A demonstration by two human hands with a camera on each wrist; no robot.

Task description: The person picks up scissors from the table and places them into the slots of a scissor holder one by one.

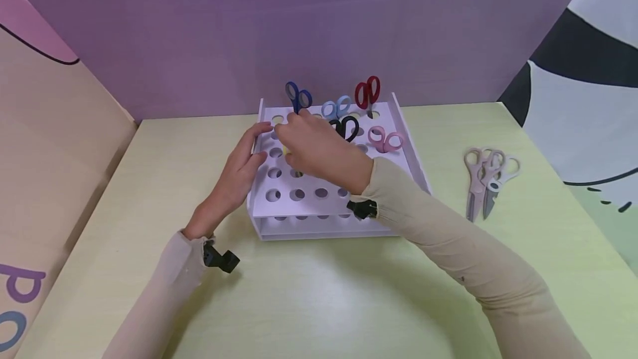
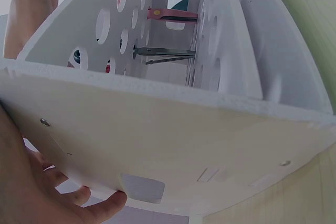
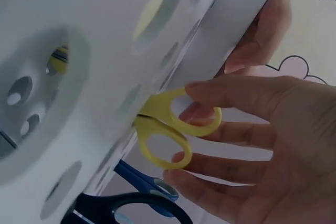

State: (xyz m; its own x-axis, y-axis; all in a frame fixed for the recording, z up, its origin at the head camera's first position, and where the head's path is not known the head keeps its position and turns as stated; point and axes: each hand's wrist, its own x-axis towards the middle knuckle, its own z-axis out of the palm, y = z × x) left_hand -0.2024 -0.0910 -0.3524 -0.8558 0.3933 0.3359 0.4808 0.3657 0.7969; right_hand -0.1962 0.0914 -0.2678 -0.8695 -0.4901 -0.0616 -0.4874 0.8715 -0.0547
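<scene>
My right hand [image 1: 319, 145] pinches yellow scissors [image 3: 165, 132] by their handle loops. In the right wrist view their blades pass into a hole of the white rack [image 1: 309, 205], and part of the yellow [image 3: 60, 59] shows through another hole. At the rack's left side wall, my left hand [image 1: 236, 173] holds the edge; thumb and index finger reach over the top, while other fingers [image 2: 105, 208] lie against the wall's outer face. Behind the right hand stand dark blue scissors [image 1: 298, 96], light blue scissors [image 1: 336, 107] and black scissors [image 1: 351, 129], handles up.
Red scissors [image 1: 368, 93] and pink scissors [image 1: 385, 140] also stand in the rack, on its right side. Several pale scissors [image 1: 480, 176] lie together on the table [image 1: 309, 303] to the right. A purple panel [image 1: 299, 32] rises behind the rack.
</scene>
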